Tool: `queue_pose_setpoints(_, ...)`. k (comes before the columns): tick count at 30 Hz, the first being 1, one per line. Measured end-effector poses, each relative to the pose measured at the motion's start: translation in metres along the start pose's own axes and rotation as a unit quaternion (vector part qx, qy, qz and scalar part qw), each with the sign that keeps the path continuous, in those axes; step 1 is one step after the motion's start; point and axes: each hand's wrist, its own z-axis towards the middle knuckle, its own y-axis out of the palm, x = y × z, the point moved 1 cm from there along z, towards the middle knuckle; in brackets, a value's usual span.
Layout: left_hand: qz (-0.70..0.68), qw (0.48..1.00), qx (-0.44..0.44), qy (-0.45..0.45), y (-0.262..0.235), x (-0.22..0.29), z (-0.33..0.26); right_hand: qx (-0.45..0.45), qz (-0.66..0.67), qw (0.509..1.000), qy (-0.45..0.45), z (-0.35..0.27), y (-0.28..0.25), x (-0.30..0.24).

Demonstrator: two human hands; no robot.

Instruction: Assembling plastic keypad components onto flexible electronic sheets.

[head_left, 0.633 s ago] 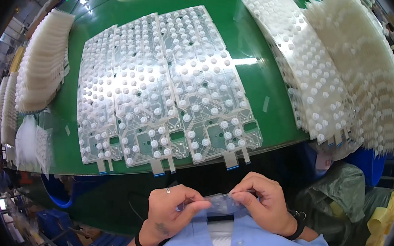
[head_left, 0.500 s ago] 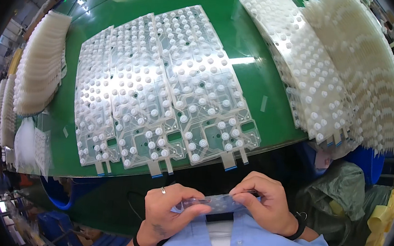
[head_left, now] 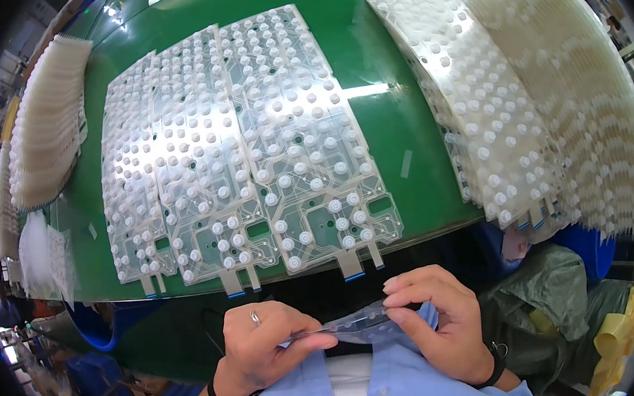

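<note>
Hands, left [head_left: 268, 350] and right [head_left: 439, 317], still pinch the clear sheet [head_left: 354, 325], now lowered edge-on toward the lap.

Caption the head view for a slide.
Both hands, left and right, hold a thin clear membrane sheet below a green table spread with dotted membrane sheets.

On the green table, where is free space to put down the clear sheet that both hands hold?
A bare green strip runs between the middle sheets and the right overlapping stack. A narrower green gap lies between the middle sheets and the left white stack. Elsewhere sheets cover the table, including its near edge.
</note>
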Motion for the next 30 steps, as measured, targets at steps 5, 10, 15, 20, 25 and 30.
queue_pose_setpoints(5, 0.059, 0.997, -0.046, 0.016, 0.001, 0.003, 0.019, 0.089, 0.019, 0.995, -0.041, 0.004, -0.011, 0.003)
queue_pose_setpoints(10, 0.152, 0.981, -0.093, 0.081, 0.009, -0.002, 0.046, 0.124, 0.091, 0.988, 0.033, 0.028, -0.019, 0.018)
queue_pose_setpoints(15, 0.163, 0.973, -0.146, 0.07, 0.0, -0.016, 0.044, 0.098, 0.052, 0.989, 0.097, 0.052, -0.019, 0.013)
queue_pose_setpoints(20, 0.169, 0.972, -0.14, 0.082, 0.001, -0.023, 0.039, 0.063, 0.0, 0.994, 0.084, 0.078, -0.01, 0.017)
queue_pose_setpoints(25, 0.167, 0.971, -0.14, 0.101, 0.003, -0.032, 0.037, 0.062, -0.089, 0.991, 0.08, 0.091, -0.004, 0.017)
queue_pose_setpoints(30, 0.169, 0.969, -0.15, 0.099, 0.001, -0.033, 0.036, 0.068, -0.111, 0.988, 0.081, 0.094, 0.0, 0.023)
